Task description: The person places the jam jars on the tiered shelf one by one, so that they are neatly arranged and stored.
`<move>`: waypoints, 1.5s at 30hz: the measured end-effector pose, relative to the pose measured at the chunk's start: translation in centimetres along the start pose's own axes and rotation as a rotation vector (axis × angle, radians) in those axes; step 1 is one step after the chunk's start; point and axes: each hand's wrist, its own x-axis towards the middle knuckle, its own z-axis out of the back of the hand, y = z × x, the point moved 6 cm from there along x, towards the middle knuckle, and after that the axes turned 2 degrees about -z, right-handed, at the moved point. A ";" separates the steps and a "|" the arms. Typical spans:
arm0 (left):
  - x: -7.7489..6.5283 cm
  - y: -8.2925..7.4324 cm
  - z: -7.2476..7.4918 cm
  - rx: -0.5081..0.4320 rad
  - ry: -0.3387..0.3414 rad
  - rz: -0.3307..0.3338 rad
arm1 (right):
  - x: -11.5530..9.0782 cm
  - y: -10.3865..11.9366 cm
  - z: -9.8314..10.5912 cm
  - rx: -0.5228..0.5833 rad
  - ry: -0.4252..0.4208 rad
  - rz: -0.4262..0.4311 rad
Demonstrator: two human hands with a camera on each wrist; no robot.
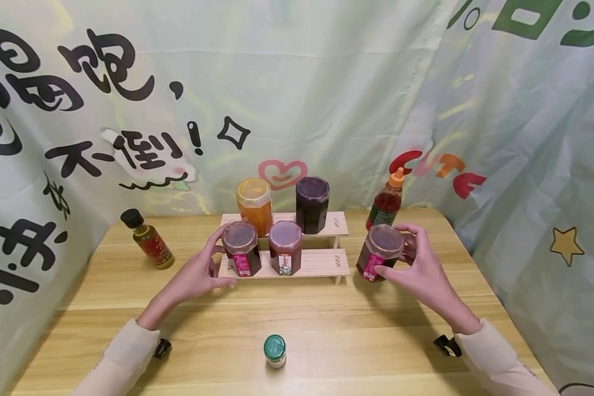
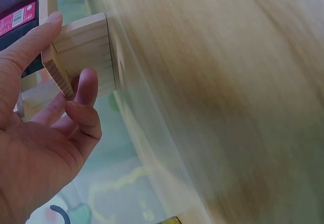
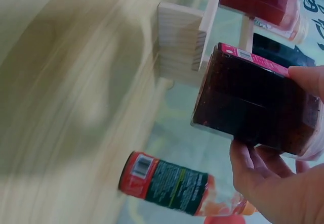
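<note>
My right hand point(image 1: 423, 264) grips a dark jam jar point(image 1: 383, 253) with a pink label, thumb in front and fingers behind, just right of the small two-tier wooden shelf point(image 1: 322, 264). In the right wrist view this jar point(image 3: 253, 102) is raised beside the shelf's end. At the shelf's left end, my left hand point(image 1: 200, 275) is spread around a second pink-labelled jar point(image 1: 241, 250) on the lower tier. Its thumb point(image 2: 43, 37) overlaps the board's edge in the left wrist view, apart from the jar; some fingertips are hidden behind the wood.
Beside that jar stands a reddish jar point(image 1: 285, 247). An orange jar point(image 1: 254, 206) and a dark purple jar point(image 1: 312, 204) occupy the upper tier. A sauce bottle point(image 1: 386, 203) is behind my right hand, an oil bottle point(image 1: 150, 242) far left, and a green-capped shaker point(image 1: 275, 350) in front.
</note>
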 end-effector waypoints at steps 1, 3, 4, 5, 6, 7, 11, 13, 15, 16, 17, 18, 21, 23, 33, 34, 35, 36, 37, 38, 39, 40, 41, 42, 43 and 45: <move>0.0 0.0 0.0 -0.001 0.000 -0.003 | 0.0 0.1 -0.2 -0.003 0.006 0.006; 0.0 0.0 0.0 -0.006 0.003 -0.007 | 0.0 0.5 -0.5 -0.008 0.016 0.018; 0.0 0.0 -0.1 -0.006 0.003 -0.009 | 0.1 0.6 -0.7 -0.013 0.022 0.024; 0.0 0.0 -0.1 -0.007 0.002 -0.010 | 0.1 0.7 -0.8 -0.015 0.026 0.029; 0.0 0.0 -0.1 -0.007 0.002 -0.011 | 0.2 0.8 -1.0 -0.013 0.032 0.033; 0.0 0.0 -0.1 -0.005 0.000 -0.012 | 0.2 0.8 -1.2 -0.011 0.038 0.036; 0.0 0.1 0.0 0.000 -0.004 -0.014 | 0.2 1.0 -2.2 0.009 0.064 0.042; 0.0 0.1 0.0 -0.004 -0.003 -0.013 | 0.3 1.0 -2.8 0.031 0.077 0.039; 0.0 0.1 -0.1 -0.009 -0.001 -0.013 | 0.4 1.0 -3.4 0.051 0.089 0.036; 0.0 0.1 -0.1 -0.010 -0.001 -0.013 | 0.5 1.0 -3.6 0.062 0.095 0.036; 0.0 0.1 -0.1 -0.011 0.000 -0.013 | 0.6 1.0 -3.8 0.072 0.099 0.035; 0.0 0.1 -0.1 -0.010 0.000 -0.013 | 0.7 1.0 -4.1 0.078 0.104 0.035; 0.0 0.1 -0.1 -0.005 -0.002 -0.012 | 0.9 1.1 -4.6 0.096 0.117 0.040; 0.1 0.2 -0.1 0.000 -0.003 -0.012 | 1.0 1.2 -4.9 0.114 0.124 0.042; -0.1 0.1 -0.1 0.010 0.000 0.005 | 2.0 1.0 -6.3 0.181 0.161 0.035; -0.1 0.1 -0.1 0.007 0.000 0.005 | 2.1 0.9 -6.4 0.180 0.164 0.038; -0.1 0.0 -0.1 0.004 0.000 0.004 | 2.2 0.9 -6.5 0.179 0.166 0.041; -0.1 0.0 -0.1 0.001 -0.001 0.002 | 2.4 0.9 -6.5 0.176 0.167 0.046; -0.1 0.0 -0.1 0.001 -0.002 -0.001 | 2.5 0.8 -6.6 0.177 0.169 0.053; -0.1 0.0 -0.1 0.001 -0.003 -0.002 | 2.6 0.8 -6.6 0.177 0.171 0.061; -0.1 0.0 -0.1 0.001 -0.002 -0.003 | 2.6 0.8 -6.6 0.178 0.172 0.068; 0.0 -0.1 -0.2 0.003 -0.002 -0.004 | 2.7 0.7 -6.6 0.180 0.173 0.072; 0.0 -0.1 -0.2 0.004 -0.001 -0.005 | 2.8 0.7 -6.6 0.177 0.173 0.077; 0.0 -0.1 -0.1 0.007 -0.001 -0.006 | 2.9 0.7 -6.6 0.175 0.173 0.080; 0.0 -0.1 -0.1 0.010 -0.001 -0.006 | 2.9 0.7 -6.6 0.173 0.173 0.083; 0.0 -0.1 -0.1 0.015 -0.002 -0.008 | 3.0 0.7 -6.5 0.159 0.172 0.094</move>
